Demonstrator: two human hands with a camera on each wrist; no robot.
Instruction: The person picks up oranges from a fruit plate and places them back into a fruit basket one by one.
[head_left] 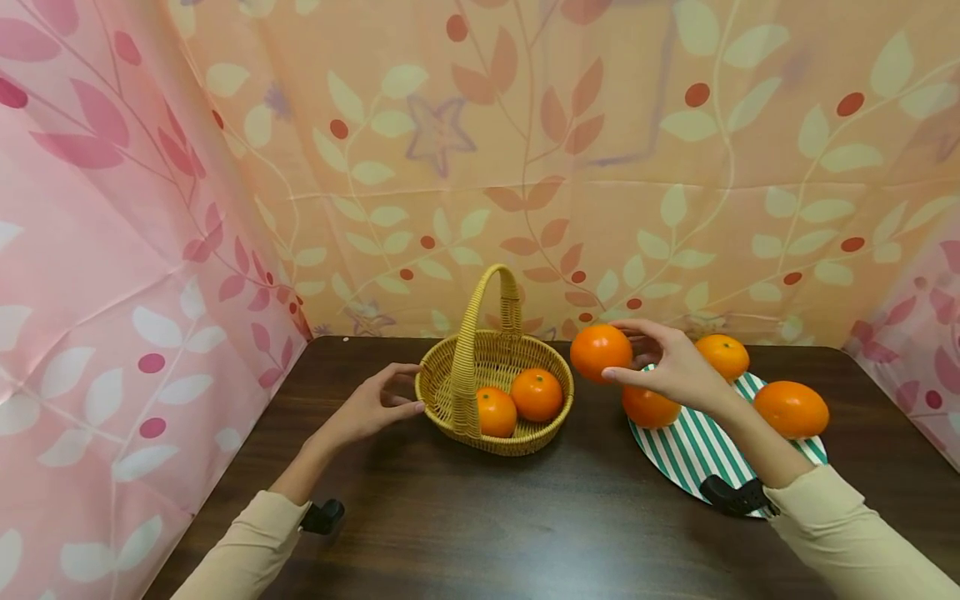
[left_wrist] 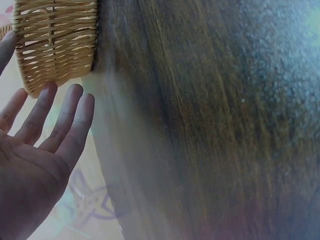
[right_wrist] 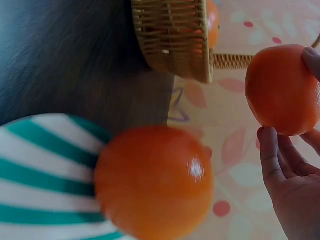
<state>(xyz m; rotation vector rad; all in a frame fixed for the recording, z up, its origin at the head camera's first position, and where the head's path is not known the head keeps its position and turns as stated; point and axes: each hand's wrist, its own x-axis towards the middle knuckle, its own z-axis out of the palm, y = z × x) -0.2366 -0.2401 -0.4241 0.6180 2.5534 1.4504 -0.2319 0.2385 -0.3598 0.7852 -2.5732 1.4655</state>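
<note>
A yellow wicker basket (head_left: 495, 444) with a tall arched handle stands on the dark table, and two oranges (head_left: 537, 395) lie inside it. My left hand (head_left: 378, 406) is at the basket's left rim, with relaxed fingers. In the left wrist view its fingertips (left_wrist: 48, 90) come right up to the basket's woven side (left_wrist: 57, 45). Between the thumb and fingers of my right hand (head_left: 686, 371) an orange (head_left: 600, 352) is held up, just right of the basket. Directly beneath that hand, another orange (head_left: 649, 407) rests at the left of a striped plate (head_left: 678, 458).
The plate is green and white and also bears an orange (head_left: 792, 409) at its right and one (head_left: 723, 357) at its back. Behind the table (head_left: 480, 533) hangs a leaf-patterned curtain (head_left: 600, 167). A pink curtain (head_left: 112, 250) hangs at the left.
</note>
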